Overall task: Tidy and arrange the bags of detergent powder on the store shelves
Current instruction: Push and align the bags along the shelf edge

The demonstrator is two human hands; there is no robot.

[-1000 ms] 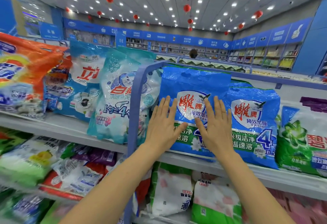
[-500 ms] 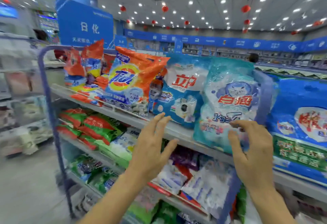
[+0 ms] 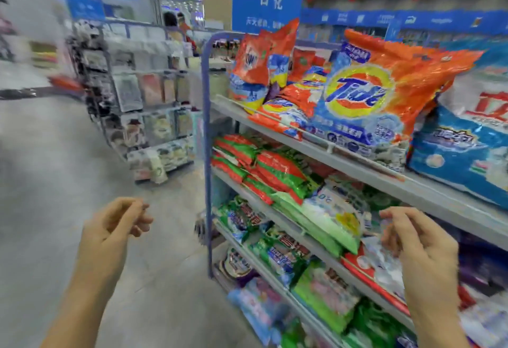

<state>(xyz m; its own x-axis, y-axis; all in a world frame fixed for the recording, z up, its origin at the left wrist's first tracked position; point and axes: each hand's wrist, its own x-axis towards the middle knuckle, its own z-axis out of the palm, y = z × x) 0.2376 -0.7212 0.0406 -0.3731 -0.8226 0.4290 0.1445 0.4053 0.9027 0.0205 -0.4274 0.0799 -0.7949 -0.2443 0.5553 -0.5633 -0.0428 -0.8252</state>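
Left grip (image 3: 115, 226) hangs over the aisle floor (image 3: 55, 182), fingers loosely curled, nothing in it. Right grip (image 3: 420, 246) sits in front of the lower shelves, fingers slack and curled too. It looks empty (heavy blur, so a light touch on the bags behind it can't be ruled out). Neither reaches the top shelf (image 3: 445, 199).

Detergent bags:
- The big orange Tide bag (image 3: 384, 94) leans upright on the top shelf, bottom edge at the front lip.
- Smaller orange bags (image 3: 253, 70) stand and lie jumbled to its left, near the blue end post (image 3: 204, 155).
- A blue-white bag (image 3: 464, 152) touches the Tide bag on the right.
- On the shelf below, red-green bags (image 3: 275, 169) lie stacked flat, and a pale green bag (image 3: 324, 218) hangs over the front edge.

Step, as judged: moving in on the next untidy section, probably the orange jumble or the overhanging pale green bag.

To do it well:
- Put flat palms on both sides of a bag rather than pinching the film.
- Support it from beneath when lifting, since the powder likely shifts and slumps.
- Push it back until the base sits behind the lip.
- Turn labels forward, stand the fallen small ones up, and group like with like.

Risk: bumping the leaning Tide bag could knock its neighbours off the edge.
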